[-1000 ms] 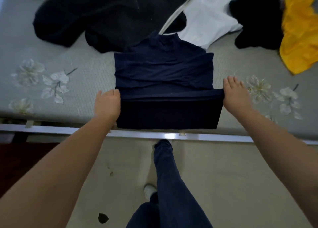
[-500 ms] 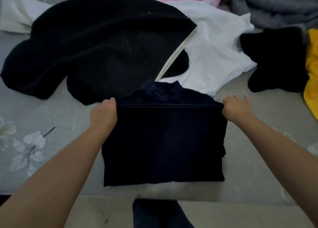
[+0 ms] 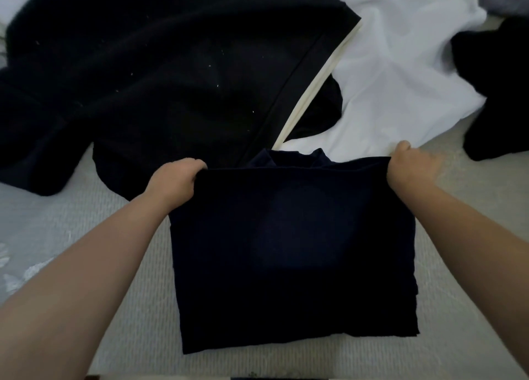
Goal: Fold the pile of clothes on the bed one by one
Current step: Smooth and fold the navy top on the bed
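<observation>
Two garments — black (image 3: 160, 73), white (image 3: 400, 73) — beyond navy top (image 3: 292, 253).

Left hand (image 3: 174, 183) and right hand (image 3: 408, 164) pinch the navy top's (image 3: 292, 250) far corners.

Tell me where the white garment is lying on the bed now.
In the head view the white garment lies at the upper right, beyond the navy top, between the large black garment and a smaller black piece.

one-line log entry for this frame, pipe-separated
step: folding navy top | left hand: grips far-left corner | right hand: grips far-right corner | hem near collar | bed
</observation>
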